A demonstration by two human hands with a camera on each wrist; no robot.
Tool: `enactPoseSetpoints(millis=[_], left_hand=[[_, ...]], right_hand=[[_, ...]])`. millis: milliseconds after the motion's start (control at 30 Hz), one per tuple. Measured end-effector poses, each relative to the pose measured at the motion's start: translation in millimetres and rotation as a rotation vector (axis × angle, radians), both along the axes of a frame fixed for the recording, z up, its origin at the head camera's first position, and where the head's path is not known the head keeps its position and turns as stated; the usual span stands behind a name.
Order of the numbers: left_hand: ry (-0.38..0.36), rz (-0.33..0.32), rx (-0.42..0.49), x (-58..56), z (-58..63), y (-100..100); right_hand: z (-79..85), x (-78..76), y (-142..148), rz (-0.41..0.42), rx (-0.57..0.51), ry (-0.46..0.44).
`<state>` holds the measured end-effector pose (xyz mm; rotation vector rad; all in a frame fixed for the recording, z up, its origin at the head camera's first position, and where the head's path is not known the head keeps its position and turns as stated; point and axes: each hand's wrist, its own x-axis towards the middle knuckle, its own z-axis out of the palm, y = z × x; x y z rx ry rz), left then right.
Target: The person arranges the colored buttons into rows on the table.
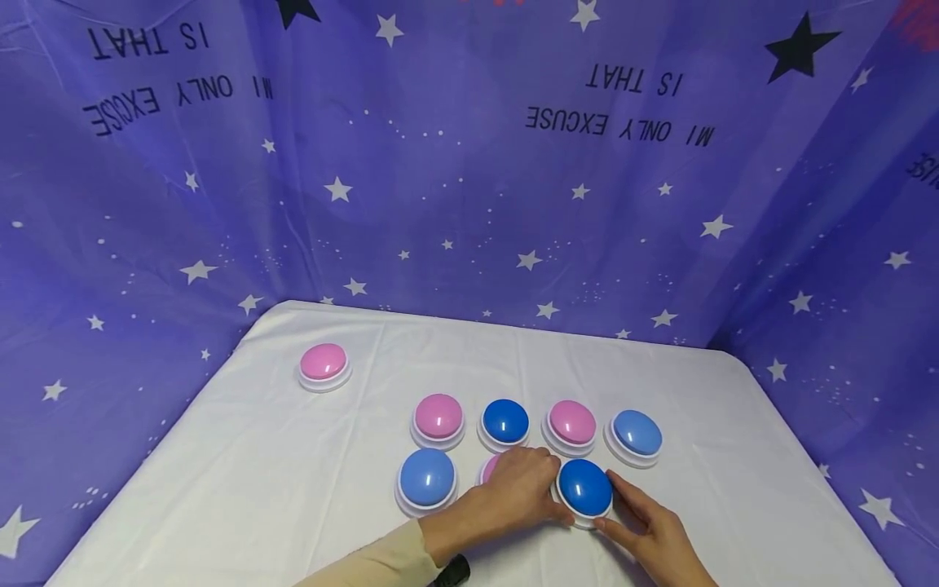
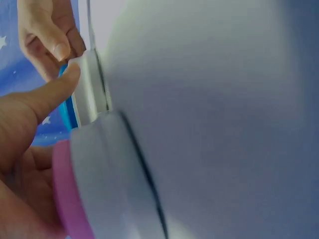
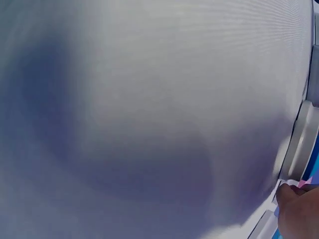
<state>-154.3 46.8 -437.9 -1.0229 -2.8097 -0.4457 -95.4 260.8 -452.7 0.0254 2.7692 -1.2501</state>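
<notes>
A dark blue dome push button (image 1: pixel 584 487) on a white round base stands in the front row, between my two hands. My left hand (image 1: pixel 513 493) grips its left side; in the left wrist view the thumb (image 2: pixel 62 82) lies against the white base. From the right, my right hand (image 1: pixel 649 526) pinches the same base between thumb and fingers. A pink button (image 1: pixel 490 468) is mostly covered by my left hand in the head view. In the left wrist view that pink button (image 2: pixel 70 189) sits beside the left palm. Part of my right hand (image 3: pixel 299 211) shows low in its own wrist view.
Behind stands a row: pink button (image 1: pixel 438 417), dark blue button (image 1: pixel 505 421), pink button (image 1: pixel 572 422), light blue button (image 1: pixel 637 432). A light blue button (image 1: pixel 427 477) is left in front. Another pink button (image 1: pixel 323 361) stands far left on the white tablecloth (image 1: pixel 242 456).
</notes>
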Motion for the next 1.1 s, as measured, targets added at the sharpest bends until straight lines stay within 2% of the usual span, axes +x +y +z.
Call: enactPoseSetpoints(millis=[167, 300, 467, 533, 633, 767, 967, 1100], left_hand=[[-0.094, 0.017, 0.043, -1.6, 7.5, -5.6], [-0.136, 0.019, 0.098, -3.4, 15.5, -14.5], [-0.132, 0.077, 0.156, -6.8, 34.0, -37.0], [-0.119, 0.101, 0.188, -8.2, 42.1, -50.3], [-0.110, 0.138, 0.250, -11.4, 52.5, -75.3], [-0.128, 0.249, 0.306, -12.6, 60.0, -117.3], [-0.121, 0.432, 0.321, -16.7, 65.4, -192.3], [-0.110, 0.529, 0.313, -20.5, 67.1, -244.1]], right_hand=[[6.8, -0.7, -2.1, 0.004, 0.006, 0.039], [15.0, -2.2, -9.1, 0.025, -0.048, 0.105], [32.0, -11.7, -28.1, 0.082, -0.185, 0.180], [40.1, -17.3, -38.9, 0.103, -0.244, 0.174], [49.7, -26.3, -58.1, 0.147, -0.333, 0.154], [59.7, -35.6, -91.8, 0.235, -0.444, 0.091], [70.4, -42.0, -147.3, 0.391, -0.556, 0.011], [75.6, -43.2, -186.9, 0.423, -0.613, -0.031]])
